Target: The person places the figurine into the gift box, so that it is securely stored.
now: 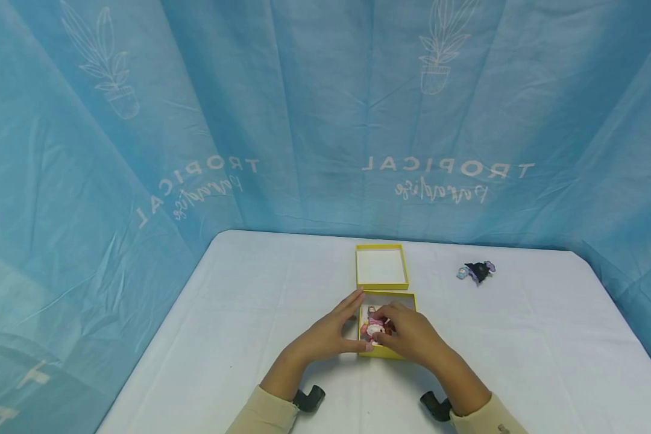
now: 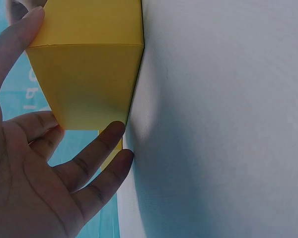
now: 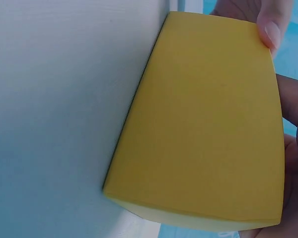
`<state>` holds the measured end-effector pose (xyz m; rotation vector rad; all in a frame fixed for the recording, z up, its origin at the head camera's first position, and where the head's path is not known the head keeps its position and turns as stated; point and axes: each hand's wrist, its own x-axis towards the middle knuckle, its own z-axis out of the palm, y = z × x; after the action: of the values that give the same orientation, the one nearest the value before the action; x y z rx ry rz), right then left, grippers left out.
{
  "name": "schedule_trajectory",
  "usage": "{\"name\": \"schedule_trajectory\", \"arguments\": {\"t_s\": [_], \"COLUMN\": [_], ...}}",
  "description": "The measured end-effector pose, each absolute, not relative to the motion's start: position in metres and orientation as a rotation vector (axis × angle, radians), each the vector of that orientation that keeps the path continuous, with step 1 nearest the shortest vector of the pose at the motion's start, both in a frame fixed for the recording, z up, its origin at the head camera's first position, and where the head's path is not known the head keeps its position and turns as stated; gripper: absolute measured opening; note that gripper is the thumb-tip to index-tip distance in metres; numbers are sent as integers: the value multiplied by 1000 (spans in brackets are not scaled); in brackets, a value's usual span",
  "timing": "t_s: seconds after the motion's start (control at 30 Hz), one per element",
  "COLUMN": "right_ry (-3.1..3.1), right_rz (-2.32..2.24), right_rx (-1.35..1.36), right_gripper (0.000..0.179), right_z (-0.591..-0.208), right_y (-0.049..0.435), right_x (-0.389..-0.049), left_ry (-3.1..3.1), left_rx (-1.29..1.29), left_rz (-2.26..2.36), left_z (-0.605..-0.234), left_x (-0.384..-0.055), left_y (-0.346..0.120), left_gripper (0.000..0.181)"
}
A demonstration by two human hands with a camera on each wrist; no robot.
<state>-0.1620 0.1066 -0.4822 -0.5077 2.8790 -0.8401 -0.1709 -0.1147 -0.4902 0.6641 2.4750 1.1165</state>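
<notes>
A yellow open-topped box (image 1: 382,351) stands near the middle of the table, with small toy figurines (image 1: 372,311) in it. My left hand (image 1: 325,337) spans the box's left end, thumb on the front corner and fingertips at the back corner. Over the box's opening, my right hand (image 1: 412,334) has its curled fingers and thumb around a pink-and-white figurine (image 1: 374,326), which they partly hide. In the left wrist view the left hand (image 2: 30,168) touches the box's side (image 2: 87,84). The right wrist view shows the box's front (image 3: 198,119) and the left thumb at its upper corner.
Behind the box lies a yellow-rimmed lid (image 1: 381,265), its white inside facing up. Small figurines (image 1: 480,270), dark, purple and light blue, lie at the back right of the white table (image 1: 548,337). A blue curtain (image 1: 325,120) hangs around the table.
</notes>
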Motion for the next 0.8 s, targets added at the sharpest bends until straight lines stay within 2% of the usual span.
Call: {"name": "schedule_trajectory", "arguments": {"t_s": [0.3,0.8], "right_ry": [2885,2909], "right_rz": [-832,-768], "right_rx": [-484,-466], "right_gripper": [27,29], "right_z": [-483,-482], "right_y": [104,102], "right_x": [-164,-166], "left_ry": [2475,2476], "left_rx": [645,651], "left_rz": [1129,1124], "left_z": [-488,-490], "left_x": [-169,-171], "left_y": [-116,-115], "left_gripper": [104,105]}}
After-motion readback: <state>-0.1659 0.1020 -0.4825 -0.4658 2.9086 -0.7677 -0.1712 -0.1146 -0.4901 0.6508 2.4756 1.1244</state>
